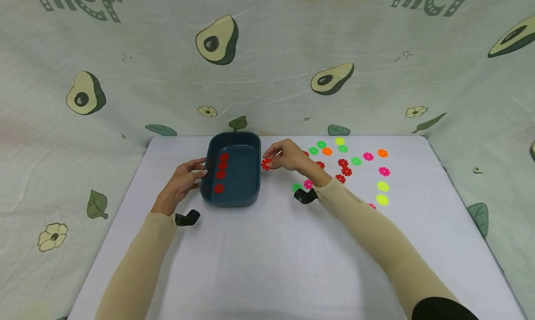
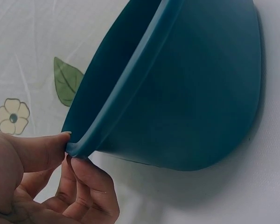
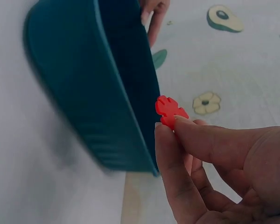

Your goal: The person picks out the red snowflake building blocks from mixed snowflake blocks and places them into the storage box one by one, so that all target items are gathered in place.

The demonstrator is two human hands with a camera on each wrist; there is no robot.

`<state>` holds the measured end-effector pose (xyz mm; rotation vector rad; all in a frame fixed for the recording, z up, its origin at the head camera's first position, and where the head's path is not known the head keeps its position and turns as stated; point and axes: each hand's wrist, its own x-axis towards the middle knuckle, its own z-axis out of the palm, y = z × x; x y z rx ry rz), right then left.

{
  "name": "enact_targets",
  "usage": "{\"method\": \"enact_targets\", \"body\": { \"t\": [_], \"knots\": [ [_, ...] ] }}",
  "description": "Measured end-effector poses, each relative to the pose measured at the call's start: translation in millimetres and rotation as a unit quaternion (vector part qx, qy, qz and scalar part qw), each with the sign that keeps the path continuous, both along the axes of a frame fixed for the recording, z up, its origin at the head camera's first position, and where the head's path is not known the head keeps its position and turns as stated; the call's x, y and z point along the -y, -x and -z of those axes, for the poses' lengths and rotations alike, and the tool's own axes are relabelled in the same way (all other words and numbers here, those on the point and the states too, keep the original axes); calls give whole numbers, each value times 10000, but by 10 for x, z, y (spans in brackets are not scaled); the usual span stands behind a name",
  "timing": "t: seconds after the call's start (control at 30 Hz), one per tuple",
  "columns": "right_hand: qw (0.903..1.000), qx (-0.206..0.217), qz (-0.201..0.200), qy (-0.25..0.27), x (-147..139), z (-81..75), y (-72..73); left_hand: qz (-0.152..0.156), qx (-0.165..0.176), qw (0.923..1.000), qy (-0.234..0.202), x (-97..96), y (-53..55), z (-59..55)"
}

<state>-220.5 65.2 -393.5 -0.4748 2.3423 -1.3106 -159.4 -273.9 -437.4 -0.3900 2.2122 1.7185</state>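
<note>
A dark blue rectangular tray [image 1: 238, 199] stands on the white table, with several red notched discs [image 1: 221, 174] lying in a column on its floor. My left hand [image 1: 184, 180] pinches the tray's left rim between thumb and fingers; the left wrist view shows the thumb on top of the rim [image 2: 126, 79] and the fingers beneath it. Just outside the tray's right wall, my right hand [image 1: 288, 155] pinches one red notched disc [image 3: 169, 111] between thumb and index finger, held near rim height.
Right of the tray, loose discs lie scattered on the table: green [image 1: 356, 161], orange [image 1: 382, 153], pink [image 1: 384, 171], yellow [image 1: 382, 199] and more red ones [image 1: 346, 171]. My right forearm [image 1: 368, 231] passes over part of them. A patterned cloth [image 1: 267, 78] hangs behind the table.
</note>
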Motion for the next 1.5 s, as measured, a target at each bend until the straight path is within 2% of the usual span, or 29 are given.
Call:
{"method": "enact_targets", "body": {
  "t": [0.23,0.67,0.83,0.97,1.33,1.5],
  "knots": [
    [9991,66,-382,195,305,19,11,-33,6,10000,4,-3,2,1],
    [9923,369,-1178,30,833,81,-10,-29,-27,10000,-5,-12,16,-6],
    [9843,732,-1597,176,1007,122,-13,-3,-14,10000,-39,-1,23,-8],
    [9779,885,-1894,100,1128,147,-17,-15,-12,10000,-2,-1,23,4],
    [9607,1358,-2384,-414,1406,216,23,-80,-3,10000,33,-25,15,-6],
    [9533,1424,-2580,-665,1498,249,25,-45,0,10000,-2,-19,7,-20]
  ]
}}
